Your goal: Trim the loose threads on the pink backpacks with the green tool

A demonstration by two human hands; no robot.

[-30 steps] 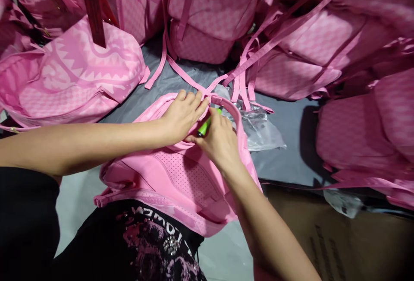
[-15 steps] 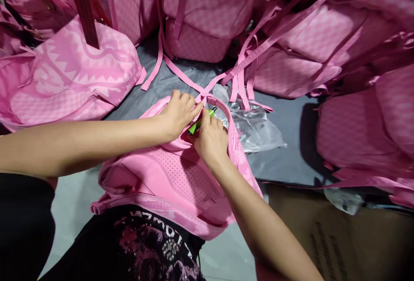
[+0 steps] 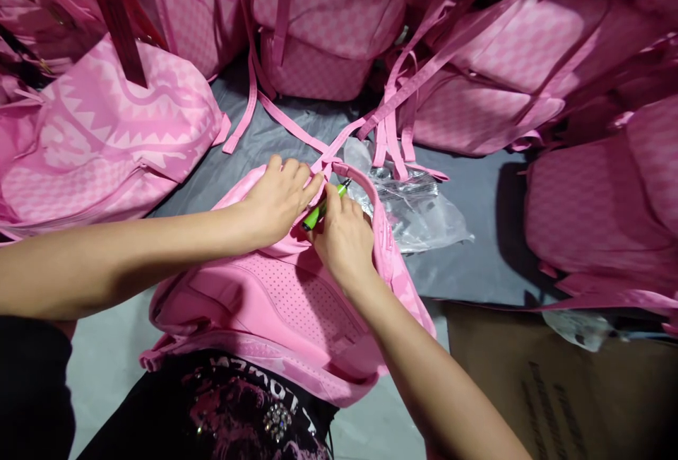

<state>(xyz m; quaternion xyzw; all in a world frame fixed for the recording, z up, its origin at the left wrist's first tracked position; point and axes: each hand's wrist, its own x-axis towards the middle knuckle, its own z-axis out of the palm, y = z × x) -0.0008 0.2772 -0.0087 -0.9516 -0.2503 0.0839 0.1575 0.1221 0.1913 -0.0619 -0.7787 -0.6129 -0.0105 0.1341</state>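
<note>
A pink backpack (image 3: 296, 290) leans against my lap with its dotted, padded back panel towards me. At its top edge my left hand (image 3: 280, 198) has its fingers closed on a pink strap (image 3: 329, 170), near where the straps cross. Right beside it, my right hand (image 3: 344, 234) is closed around a slim bright green tool with black ends (image 3: 315, 216), pen-like in shape; its exact kind is unclear. The tool lies slantwise between the two hands. My fingers hide part of it and the spot where it meets the strap.
Pink checked backpacks (image 3: 328, 29) crowd the back and right of the grey table (image 3: 466, 198). Another pink backpack with a tooth pattern (image 3: 116, 128) lies left, a dark red tag above it. A crumpled clear plastic bag (image 3: 424, 213) lies beyond my right hand. A cardboard box (image 3: 492, 368) stands lower right.
The view has shifted slightly. Both hands stay at the backpack's top edge, still holding the strap and green tool, with only small finger movement.
</note>
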